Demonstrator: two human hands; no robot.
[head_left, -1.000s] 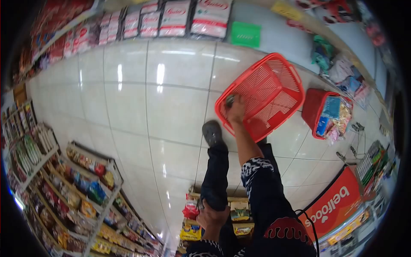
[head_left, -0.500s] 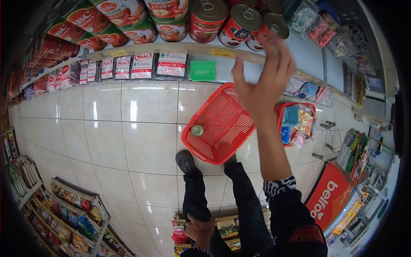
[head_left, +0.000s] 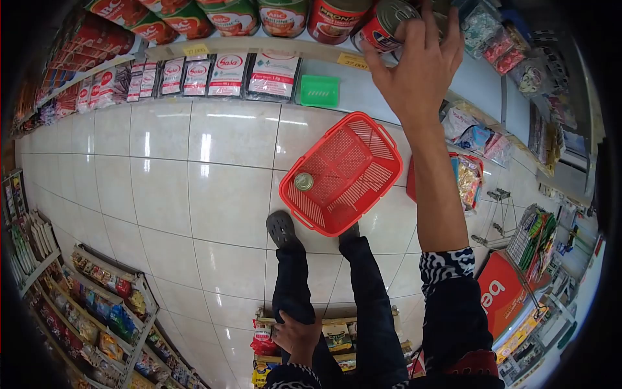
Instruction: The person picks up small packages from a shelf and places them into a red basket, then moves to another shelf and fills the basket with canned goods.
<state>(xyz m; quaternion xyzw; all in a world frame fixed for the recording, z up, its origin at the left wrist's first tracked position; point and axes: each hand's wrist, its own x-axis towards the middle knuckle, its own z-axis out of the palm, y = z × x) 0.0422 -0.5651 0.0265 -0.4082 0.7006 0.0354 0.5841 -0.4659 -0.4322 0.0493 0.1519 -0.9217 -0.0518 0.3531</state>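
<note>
My right hand (head_left: 418,81) is over the upper shelf with its fingers spread, touching the lid and front of a red and blue can (head_left: 379,34). Another can, beside it, is partly hidden behind my fingers. My left hand (head_left: 299,337) rests on my left knee, holding nothing. On the floor in front of my feet stands a red basket (head_left: 337,228), with one small round can (head_left: 303,181) lying inside.
Large sardine cans (head_left: 283,16) line the upper shelf. Below are white-and-red packets (head_left: 227,72) and a green tray (head_left: 319,91). A second basket with packages (head_left: 468,181) stands right, near a wire cart (head_left: 518,236). Snack shelves (head_left: 110,318) stand at lower left.
My right hand has moved up and forward onto the red and blue can. The view has shifted, so the shelf cans sit higher in it. My left hand remains on my knee.
</note>
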